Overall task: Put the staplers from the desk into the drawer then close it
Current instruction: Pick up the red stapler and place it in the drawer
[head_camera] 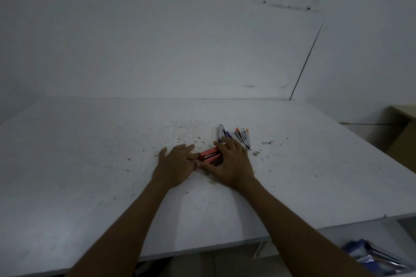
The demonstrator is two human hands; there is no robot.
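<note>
1. both hands down on the white desk (90,153), closing in on a pink stapler (210,156) from either side.
2. left hand (175,164): fingers spread and fairly flat, tips touching the near-left end of the pink stapler; not wrapped around anything.
3. right hand (231,162): fingers curled over the right side and top of the pink stapler, thumb below it; looks like a grasp forming, though cannot tell whether it has fully closed.
4. just beyond the right fingertips: a small cluster of further staplers (236,136), silvery with purple and orange parts, touching one another; exact count unclear.
5. far below the right forearm, at the bottom right edge: a blurred open compartment (373,258) with bluish and shiny contents, probably the drawer, possibly already holding some items; too blurred to be sure.
6. judged progress: early to middle. several staplers left on the desk, none lifted clear here.
7. left to do: carrying the pink one and the cluster down to the drawer, then pushing it shut.
</note>
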